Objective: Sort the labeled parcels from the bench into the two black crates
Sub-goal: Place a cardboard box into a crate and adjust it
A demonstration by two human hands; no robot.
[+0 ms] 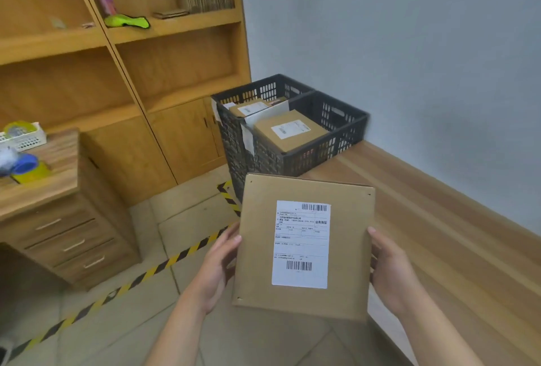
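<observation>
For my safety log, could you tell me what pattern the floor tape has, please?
Floor tape: yellow-and-black diagonal stripes, clearest in the head view.

parcel (345,219) label (301,244): fine print too small for me to read.
left hand (218,266), right hand (389,269): my fingers behind parcel, unseen.
far crate (263,87), beyond parcel: contents half hidden by its wall, labels illegible.
near crate (345,119), beyond parcel: anything under top box (304,143) hidden.
bench (439,234), right of parcel: cut by frame edge.
desk clutter (26,165), far left of parcel: blurred, partly cropped.
</observation>
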